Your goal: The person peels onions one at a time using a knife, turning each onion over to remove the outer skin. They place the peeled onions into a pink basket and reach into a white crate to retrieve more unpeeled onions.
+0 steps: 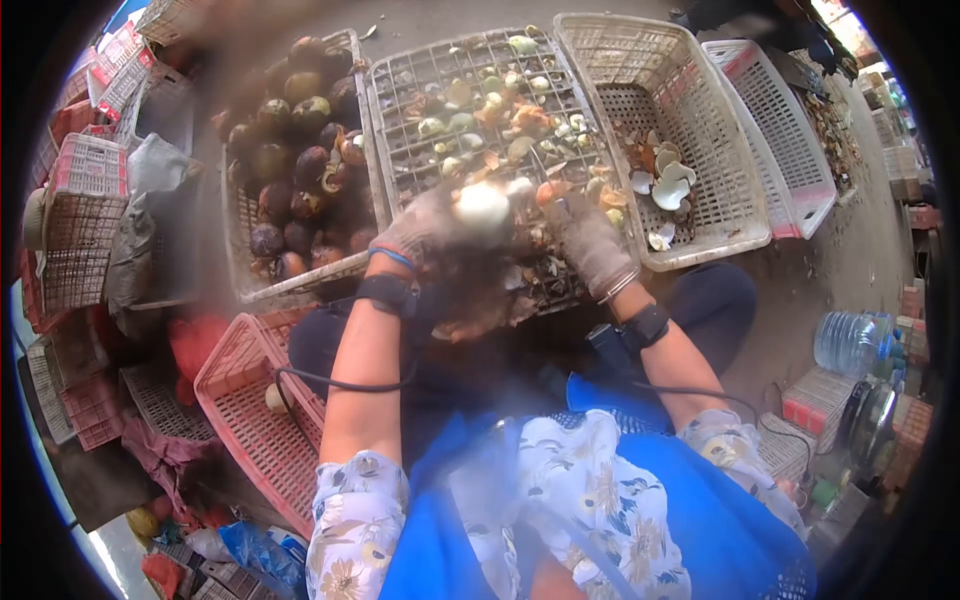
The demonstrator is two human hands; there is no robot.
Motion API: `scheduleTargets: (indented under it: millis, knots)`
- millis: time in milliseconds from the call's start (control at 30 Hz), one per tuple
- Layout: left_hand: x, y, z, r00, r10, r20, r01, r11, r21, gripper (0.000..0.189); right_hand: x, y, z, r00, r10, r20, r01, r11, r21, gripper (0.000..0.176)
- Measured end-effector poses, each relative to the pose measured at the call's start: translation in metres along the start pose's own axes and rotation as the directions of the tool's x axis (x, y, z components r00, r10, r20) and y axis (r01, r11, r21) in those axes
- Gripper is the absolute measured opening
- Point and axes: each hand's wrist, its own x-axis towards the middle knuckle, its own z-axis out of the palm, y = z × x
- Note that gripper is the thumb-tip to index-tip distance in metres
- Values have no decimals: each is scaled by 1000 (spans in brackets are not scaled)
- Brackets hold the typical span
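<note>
My left hand (418, 226), in a soiled light glove, is closed around a smooth white ball (482, 204) that looks like a peeled coconut. To its right, my right hand (594, 246), also gloved, is closed with its fingers curled; haze and blur hide what it grips. Both hands are over the near part of a white grid-topped crate (385, 95), strewn with white chunks and brown and orange peelings (528, 120). Left of it, a crate (232, 225) holds many dark brown round coconuts (308, 165), some with pale patches.
At the right, a white basket (725, 150) contains curved white pieces (672, 187). Another pale crate (800, 165) stands beyond it. A pink basket (235, 385) with a pale ball sits by my left knee. Stacked crates (85, 215) line the left; a large water bottle (850, 342) lies at right.
</note>
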Motion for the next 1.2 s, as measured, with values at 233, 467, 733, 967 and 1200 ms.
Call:
scheduleTargets:
  millis: [233,467,733,967,1200]
  knots:
    - [13,-33,3,1000,20,23,-16,986,-164,83,-6,-8,-82,964,111,243,-213,868,448,34]
    - [17,-37,3,999,11,52,-6,996,-91,84,-2,-11,-108,951,58,304,-167,923,346,37]
    - [7,-23,-2,999,28,24,-29,999,45,82,9,1,-86,971,-3,241,-121,857,502,35]
    - [-5,-13,5,1000,10,7,-10,999,-45,81,36,-20,-94,775,435,459,-365,-285,886,16]
    - [-26,-47,50,908,247,-339,-224,969,106,74,-9,-53,-105,874,254,414,-481,333,811,36]
